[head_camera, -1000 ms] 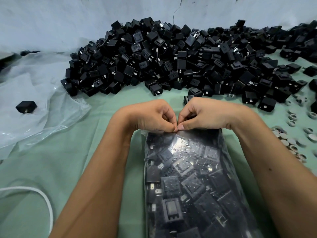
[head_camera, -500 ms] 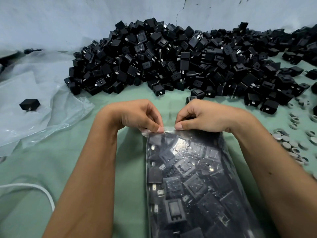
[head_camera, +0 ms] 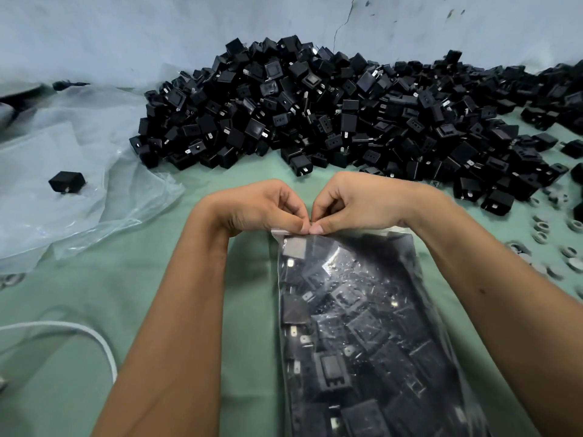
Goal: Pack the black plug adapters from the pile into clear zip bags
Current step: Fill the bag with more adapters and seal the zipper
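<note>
Plug adapters: heaped in a black pile point(head_camera: 347, 121) against the wall, right end cut off by the frame edge.
Zip bag point(head_camera: 362, 326): packed full, flat on green table point(head_camera: 94, 294); lower end out of frame.
Left hand point(head_camera: 262, 206): pinching the bag's top strip.
Right hand point(head_camera: 353, 200): pinching beside it, fingertips touching.
Writing: none legible.
Grey rings point(head_camera: 561, 247): blurred, far right.
</note>
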### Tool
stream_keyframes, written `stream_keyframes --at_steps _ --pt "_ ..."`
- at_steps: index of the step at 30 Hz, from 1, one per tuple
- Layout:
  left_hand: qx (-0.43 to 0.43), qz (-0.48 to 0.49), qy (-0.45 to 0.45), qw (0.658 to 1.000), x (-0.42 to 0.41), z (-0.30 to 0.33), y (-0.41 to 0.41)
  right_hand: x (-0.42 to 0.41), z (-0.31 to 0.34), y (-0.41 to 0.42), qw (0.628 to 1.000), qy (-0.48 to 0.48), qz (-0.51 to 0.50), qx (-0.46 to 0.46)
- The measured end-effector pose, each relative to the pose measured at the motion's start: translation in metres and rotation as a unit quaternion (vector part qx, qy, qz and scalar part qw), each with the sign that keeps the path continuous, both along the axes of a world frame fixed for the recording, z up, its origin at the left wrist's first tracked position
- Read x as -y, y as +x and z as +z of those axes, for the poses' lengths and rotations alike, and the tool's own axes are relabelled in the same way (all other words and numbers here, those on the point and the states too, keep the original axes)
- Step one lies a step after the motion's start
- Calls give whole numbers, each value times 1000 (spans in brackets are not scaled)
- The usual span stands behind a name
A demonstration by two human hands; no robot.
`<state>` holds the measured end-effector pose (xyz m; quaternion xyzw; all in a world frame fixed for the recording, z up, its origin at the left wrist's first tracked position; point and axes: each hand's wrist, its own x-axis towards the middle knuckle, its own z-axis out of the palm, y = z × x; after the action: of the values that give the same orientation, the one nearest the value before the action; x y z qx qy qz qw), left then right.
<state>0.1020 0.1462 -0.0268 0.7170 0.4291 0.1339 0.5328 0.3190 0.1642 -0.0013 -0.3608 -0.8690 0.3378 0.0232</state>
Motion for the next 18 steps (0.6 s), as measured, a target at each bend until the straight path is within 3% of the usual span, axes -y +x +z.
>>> stream_keyframes --at_steps 12,18 --pt "-16 12 8 1000 -1 3 -3 8 5 -8 995 71 17 68" --pt "-6 21 6 1000 -1 1 0 3 4 3 1000 3 6 21"
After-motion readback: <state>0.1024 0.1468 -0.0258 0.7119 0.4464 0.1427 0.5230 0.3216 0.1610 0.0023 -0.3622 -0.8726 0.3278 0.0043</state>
